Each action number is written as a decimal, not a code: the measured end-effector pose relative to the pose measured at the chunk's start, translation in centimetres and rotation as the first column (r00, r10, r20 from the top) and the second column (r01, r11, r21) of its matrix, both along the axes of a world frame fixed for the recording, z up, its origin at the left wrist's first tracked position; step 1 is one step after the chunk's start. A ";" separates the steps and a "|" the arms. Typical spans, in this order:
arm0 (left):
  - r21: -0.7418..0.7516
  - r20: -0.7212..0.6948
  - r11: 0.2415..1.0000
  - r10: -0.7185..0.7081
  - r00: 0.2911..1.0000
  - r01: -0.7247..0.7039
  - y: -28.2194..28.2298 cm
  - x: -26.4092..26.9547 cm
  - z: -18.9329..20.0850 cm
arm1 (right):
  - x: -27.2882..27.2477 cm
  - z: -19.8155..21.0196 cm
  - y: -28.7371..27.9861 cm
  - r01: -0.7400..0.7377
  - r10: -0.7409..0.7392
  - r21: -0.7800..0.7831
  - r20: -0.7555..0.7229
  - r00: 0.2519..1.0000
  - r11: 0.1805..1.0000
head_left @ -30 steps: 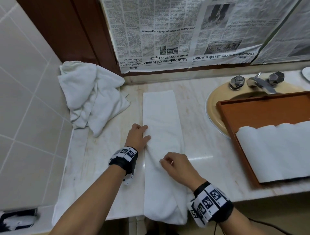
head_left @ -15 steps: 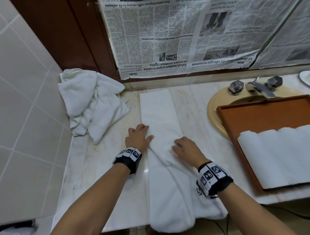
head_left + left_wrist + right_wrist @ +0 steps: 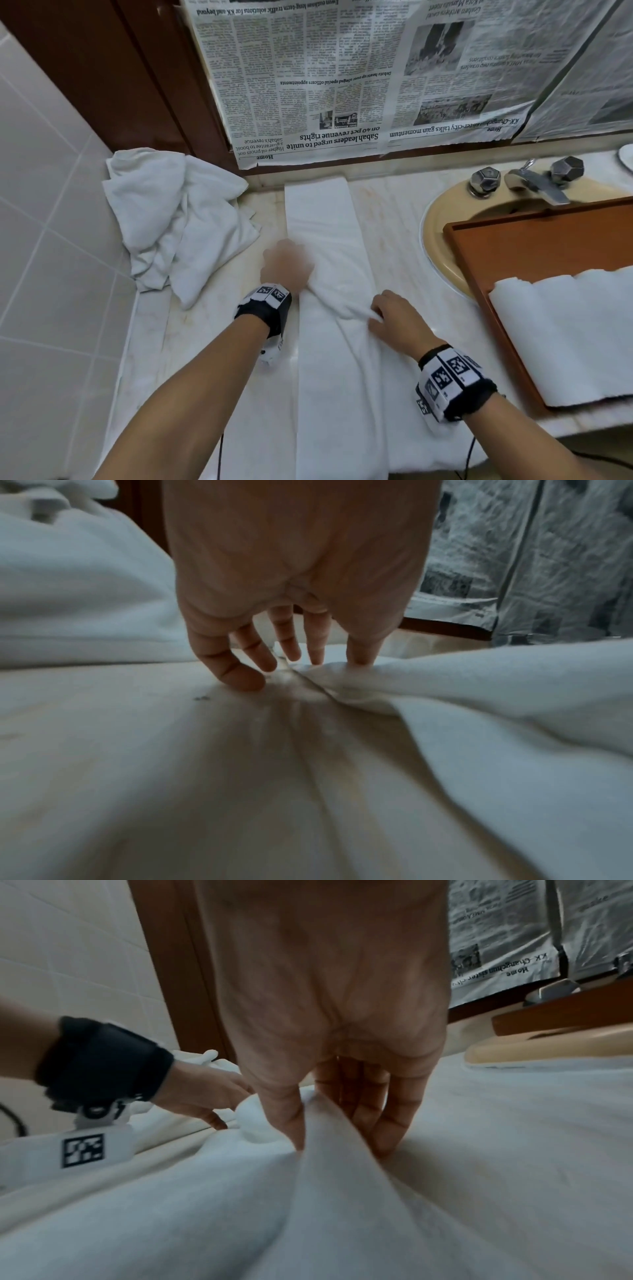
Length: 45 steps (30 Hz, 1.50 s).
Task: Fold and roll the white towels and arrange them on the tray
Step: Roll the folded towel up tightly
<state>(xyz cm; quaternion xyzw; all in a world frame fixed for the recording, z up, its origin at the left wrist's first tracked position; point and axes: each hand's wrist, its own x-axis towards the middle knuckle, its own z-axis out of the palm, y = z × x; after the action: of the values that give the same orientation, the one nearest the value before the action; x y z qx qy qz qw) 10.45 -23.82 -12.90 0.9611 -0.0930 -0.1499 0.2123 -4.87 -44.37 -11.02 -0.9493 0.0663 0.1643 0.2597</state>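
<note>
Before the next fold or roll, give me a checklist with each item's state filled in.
1. Towel strip flat on the counter: not ok, it is bunched into a ridge between the hands.
2. Left hand on the strip's left edge: ok, its fingertips press into the cloth; the head view is blurred.
3. Right hand has a hold: ok, thumb and fingers pinch a raised fold.
4. Near end on the counter: not ok, it hangs over the front edge.
5. Space on the tray: ok, bare wood shows behind the rolled towels.
6. Towel pile apart from the strip: ok.
</note>
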 end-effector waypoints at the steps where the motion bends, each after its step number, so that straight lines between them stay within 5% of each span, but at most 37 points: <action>1: -0.003 0.016 0.999 -0.041 0.999 0.041 0.0 -0.5 0.0 | 0.2 0.3 -0.2 0.009 -0.009 -0.003 -0.006 1.000 1.000; 6: 0.054 -0.030 0.987 -0.152 0.988 0.154 -0.3 -2.6 0.1 | -1.5 1.5 -0.5 0.071 -0.070 -0.061 0.014 0.997 0.996; 11: 0.048 -0.080 0.996 -0.073 0.994 0.077 -0.6 -3.2 0.3 | -5.8 4.2 0.8 0.141 -0.138 0.115 -0.033 0.990 0.983; 19: 0.076 -0.188 0.984 -0.145 0.971 0.161 0.0 -2.0 -1.2 | -13.5 6.1 7.3 -0.064 0.054 0.128 0.080 0.995 0.990; 26: -0.010 -0.115 0.983 -0.186 0.976 0.186 1.8 -2.9 -2.3 | -16.2 2.7 12.1 -0.142 0.146 0.088 -0.044 0.988 0.986; 34: -0.039 -0.019 0.998 -0.054 0.998 0.054 1.5 -6.3 -0.8 | -17.5 2.1 11.6 0.008 0.024 0.237 -0.131 0.991 0.972; 39: -0.130 0.060 0.990 -0.049 0.997 0.057 2.8 -9.6 -0.3 | -16.3 1.6 8.7 0.080 -0.107 0.245 0.099 0.989 0.966; 43: -0.137 0.011 0.990 -0.037 0.999 0.038 3.9 -14.6 -0.5 | -11.9 0.1 6.5 0.009 -0.032 0.068 0.347 0.937 0.998; 45: -0.083 -0.012 0.995 -0.059 0.998 0.058 4.1 -17.0 -0.6 | -9.9 -0.4 5.6 0.005 -0.011 0.018 0.315 0.949 1.000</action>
<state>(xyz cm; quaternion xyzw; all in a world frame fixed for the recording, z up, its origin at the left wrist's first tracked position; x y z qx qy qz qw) -6.51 -19.74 -13.52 0.9474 -0.1256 -0.1590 0.2479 -14.74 -38.73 -11.43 -0.9609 0.0264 0.0101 0.2755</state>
